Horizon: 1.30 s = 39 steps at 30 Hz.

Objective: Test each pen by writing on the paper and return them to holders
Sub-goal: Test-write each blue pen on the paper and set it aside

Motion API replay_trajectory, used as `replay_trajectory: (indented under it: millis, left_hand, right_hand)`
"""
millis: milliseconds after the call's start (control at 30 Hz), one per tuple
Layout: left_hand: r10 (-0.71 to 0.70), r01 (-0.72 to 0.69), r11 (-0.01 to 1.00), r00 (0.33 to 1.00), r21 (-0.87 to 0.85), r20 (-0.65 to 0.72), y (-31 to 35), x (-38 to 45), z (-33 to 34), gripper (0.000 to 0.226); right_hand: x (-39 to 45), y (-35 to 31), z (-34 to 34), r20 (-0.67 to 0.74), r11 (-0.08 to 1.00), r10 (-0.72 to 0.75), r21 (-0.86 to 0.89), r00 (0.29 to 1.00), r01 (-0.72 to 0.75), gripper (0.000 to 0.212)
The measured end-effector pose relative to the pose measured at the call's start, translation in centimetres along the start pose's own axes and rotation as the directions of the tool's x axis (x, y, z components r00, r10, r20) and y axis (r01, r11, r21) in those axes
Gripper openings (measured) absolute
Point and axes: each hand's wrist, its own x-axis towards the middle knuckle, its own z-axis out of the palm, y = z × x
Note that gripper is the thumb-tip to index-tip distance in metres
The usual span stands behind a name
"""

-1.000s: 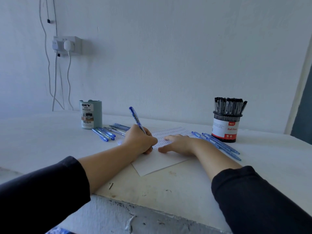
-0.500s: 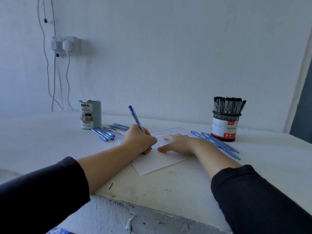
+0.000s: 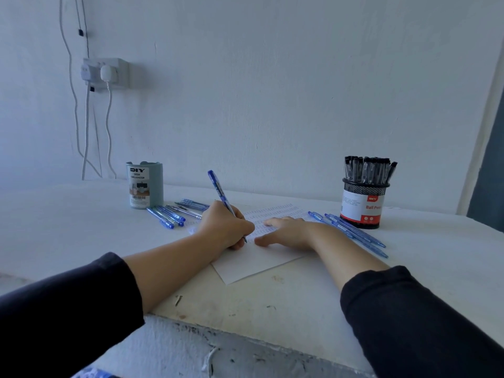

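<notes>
matt white paper [image 3: 253, 264] on a rough, chipped painted table [image 3: 245, 304]; glossy blue plastic pen [image 3: 218, 190]; black wire-mesh holder [image 3: 364, 190].

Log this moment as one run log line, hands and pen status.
left hand grips blue pen, tip on paper | right hand flat, presses paper | step: writing test
</notes>
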Motion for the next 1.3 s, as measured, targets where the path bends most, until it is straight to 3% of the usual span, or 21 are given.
replay_trajectory:
  millis: [1300]
  left_hand:
    - [0.028,-0.029,0.999,0.999,0.023,0.019,-0.16,-0.01,0.02,0.005]
  right_hand:
    - [0.52,0.27,0.13,0.012,1.000,-0.023,-0.016,1.000,0.024,0.083]
